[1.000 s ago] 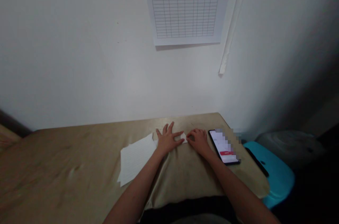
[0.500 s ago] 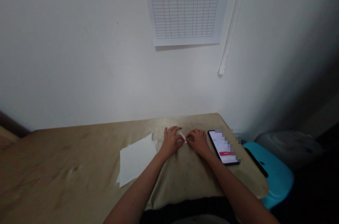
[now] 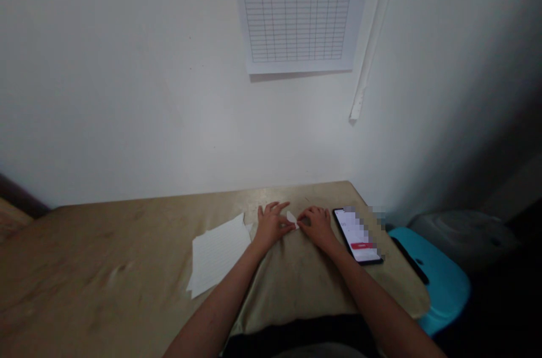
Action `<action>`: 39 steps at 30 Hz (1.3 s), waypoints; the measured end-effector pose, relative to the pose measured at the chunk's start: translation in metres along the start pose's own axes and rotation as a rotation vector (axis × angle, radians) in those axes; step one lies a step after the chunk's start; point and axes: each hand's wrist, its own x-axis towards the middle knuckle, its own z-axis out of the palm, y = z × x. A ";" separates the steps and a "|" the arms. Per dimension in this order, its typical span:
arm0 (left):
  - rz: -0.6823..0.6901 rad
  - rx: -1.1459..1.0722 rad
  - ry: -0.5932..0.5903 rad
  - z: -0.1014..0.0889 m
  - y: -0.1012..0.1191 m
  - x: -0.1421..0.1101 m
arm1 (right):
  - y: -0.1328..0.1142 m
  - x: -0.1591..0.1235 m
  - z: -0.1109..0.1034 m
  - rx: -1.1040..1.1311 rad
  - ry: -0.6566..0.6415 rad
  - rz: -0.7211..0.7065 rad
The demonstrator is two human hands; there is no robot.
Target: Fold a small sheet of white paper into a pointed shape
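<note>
Between my hands is a small piece of white paper, partly covered by fingertips. My left hand pinches its lower left side with thumb and index finger, the other fingers spread above the table. On the opposite side, my right hand grips the paper's edge between thumb and fingertips. Left of my left hand lies a small stack of lined paper sheets, its corners uneven. A phone with a lit screen rests just right of my right hand.
The table has a brownish, creased cover and meets a white wall. A printed table sheet hangs on the wall. Past the table's right edge stand a turquoise plastic object and a translucent bag-like thing.
My left hand has shifted slightly, its fingers a little further left. More of the small paper's upper part shows between my hands. My right hand has barely moved.
</note>
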 end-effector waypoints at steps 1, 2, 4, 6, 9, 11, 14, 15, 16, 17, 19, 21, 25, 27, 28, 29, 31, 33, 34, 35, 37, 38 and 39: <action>-0.016 0.006 -0.009 -0.001 0.000 0.000 | 0.000 0.000 0.000 0.004 0.002 0.001; -0.030 0.010 -0.017 -0.002 0.000 0.000 | 0.000 0.000 0.000 0.008 0.004 0.003; -0.056 0.019 -0.031 -0.004 -0.001 0.000 | 0.000 0.000 0.001 0.013 0.007 0.006; -0.082 0.028 -0.043 -0.006 -0.001 0.000 | 0.001 0.000 0.002 0.008 0.009 0.006; -0.129 0.044 -0.056 -0.006 -0.003 0.000 | 0.001 0.000 0.002 -0.001 0.012 0.000; -0.157 0.060 -0.052 -0.005 -0.004 0.000 | 0.002 0.000 0.002 0.002 0.013 -0.004; -0.175 0.086 -0.046 -0.003 -0.005 0.001 | 0.002 0.000 0.002 0.015 0.018 -0.008; -0.177 0.093 -0.049 -0.003 -0.005 0.001 | 0.002 0.000 0.002 0.016 0.019 -0.007; -0.177 0.099 -0.055 -0.003 -0.005 0.001 | 0.002 0.000 0.002 0.015 0.018 -0.004; -0.179 0.103 -0.063 -0.004 -0.005 0.001 | 0.002 0.000 0.002 0.011 0.015 -0.002; -0.178 0.109 -0.078 -0.005 -0.004 0.001 | 0.003 0.001 0.003 0.003 0.009 -0.001; -0.174 0.110 -0.094 -0.006 -0.003 0.002 | 0.004 0.001 0.004 0.001 0.009 -0.009; -0.146 0.107 -0.079 -0.004 -0.003 0.002 | 0.004 0.000 0.005 0.006 0.018 -0.028; -0.147 0.112 -0.034 -0.002 -0.004 0.001 | 0.004 0.000 0.005 -0.005 0.017 -0.026; -0.154 0.115 -0.012 -0.001 -0.004 0.001 | 0.004 0.000 0.005 -0.013 0.013 -0.025; -0.163 0.116 0.005 0.000 -0.004 0.001 | 0.003 0.000 0.004 -0.022 0.011 -0.024; -0.167 0.117 0.020 0.002 -0.005 0.001 | 0.003 0.000 0.004 -0.039 0.007 -0.027; -0.148 0.116 0.024 0.003 -0.005 0.000 | 0.002 0.000 0.003 -0.054 0.001 -0.033; -0.139 0.117 0.025 0.003 -0.005 0.000 | 0.002 0.000 0.003 -0.062 0.000 -0.035; -0.132 0.116 0.026 0.003 -0.005 -0.001 | 0.002 0.000 0.003 -0.067 -0.001 -0.036; -0.125 0.110 0.023 0.003 -0.006 -0.001 | 0.001 0.000 0.002 -0.068 0.000 -0.037; -0.120 0.104 0.016 0.003 -0.006 -0.002 | 0.001 -0.001 0.002 -0.065 0.002 -0.039; -0.113 0.097 0.006 0.002 -0.006 -0.002 | 0.001 -0.001 0.002 -0.058 0.005 -0.041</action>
